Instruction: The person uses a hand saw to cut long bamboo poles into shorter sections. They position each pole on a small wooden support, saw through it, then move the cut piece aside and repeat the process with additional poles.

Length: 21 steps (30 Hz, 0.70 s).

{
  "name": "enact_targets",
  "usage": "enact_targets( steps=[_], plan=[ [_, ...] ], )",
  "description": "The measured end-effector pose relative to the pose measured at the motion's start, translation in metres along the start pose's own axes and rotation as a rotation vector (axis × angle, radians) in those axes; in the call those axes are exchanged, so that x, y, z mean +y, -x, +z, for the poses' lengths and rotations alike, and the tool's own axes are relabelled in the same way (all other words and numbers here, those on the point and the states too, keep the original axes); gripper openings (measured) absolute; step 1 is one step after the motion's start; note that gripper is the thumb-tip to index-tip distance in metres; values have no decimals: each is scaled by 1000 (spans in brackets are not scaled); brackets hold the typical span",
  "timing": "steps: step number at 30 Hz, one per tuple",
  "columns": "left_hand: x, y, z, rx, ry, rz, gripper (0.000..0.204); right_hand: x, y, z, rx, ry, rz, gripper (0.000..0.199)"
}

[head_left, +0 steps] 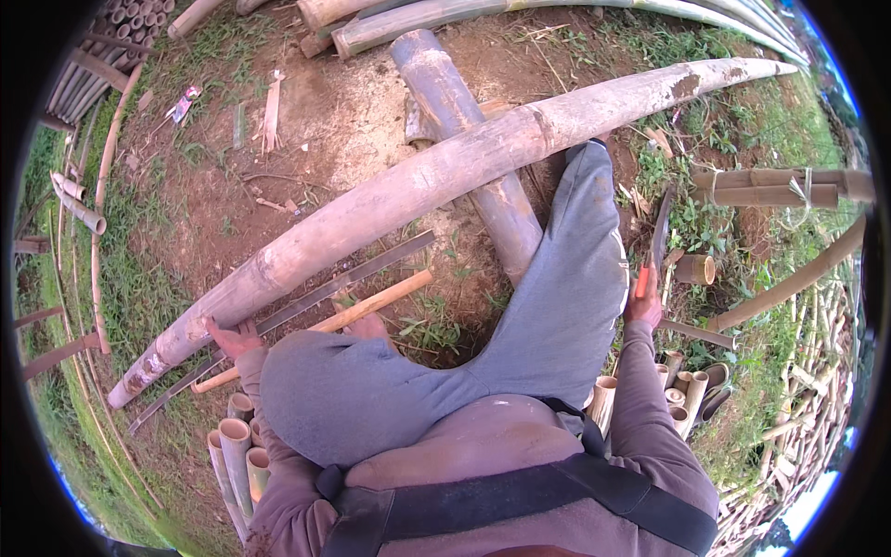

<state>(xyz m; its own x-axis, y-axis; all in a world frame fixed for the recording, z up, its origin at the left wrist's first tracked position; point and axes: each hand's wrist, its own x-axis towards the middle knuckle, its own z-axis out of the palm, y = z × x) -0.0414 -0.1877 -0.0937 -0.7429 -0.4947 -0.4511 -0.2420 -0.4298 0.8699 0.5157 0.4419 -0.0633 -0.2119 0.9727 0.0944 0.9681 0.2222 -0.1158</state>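
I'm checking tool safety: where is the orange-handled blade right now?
In the head view, the orange-handled blade is right of centre, gripped in the person's right hand, between the grey trouser leg and a short bamboo section.

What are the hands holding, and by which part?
The right hand grips a curved blade tool by its orange handle; the left hand touches the bamboo pole.

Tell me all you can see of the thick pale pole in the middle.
The thick pale pole looks like bamboo, with ringed joints and a dark patch near its right end. It slants from lower left to upper right, lying over a darker grey pole. The left hand touches its lower-left part; whether the right leg does is unclear.
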Motion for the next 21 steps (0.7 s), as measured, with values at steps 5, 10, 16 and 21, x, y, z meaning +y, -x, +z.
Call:
enact_targets(
  steps=[5, 10, 16, 21],
  plan=[
    [-26, 0, 16, -24, 342, -77, 98, -45, -74, -20, -170, -168, 365, 74],
    [-44, 26, 46, -59, 420, 128, 108, -214, -150, -36, -345, -1535, 407, 100],
    [-45, 32, 53, -53, 448, 31, 113, -349, -145, 40, -309, -2177, 353, 96],
    [-38, 4, 37, -74, 298, 90, 102, -355, -144, 23, -347, -2173, 358, 80]
  ],
)
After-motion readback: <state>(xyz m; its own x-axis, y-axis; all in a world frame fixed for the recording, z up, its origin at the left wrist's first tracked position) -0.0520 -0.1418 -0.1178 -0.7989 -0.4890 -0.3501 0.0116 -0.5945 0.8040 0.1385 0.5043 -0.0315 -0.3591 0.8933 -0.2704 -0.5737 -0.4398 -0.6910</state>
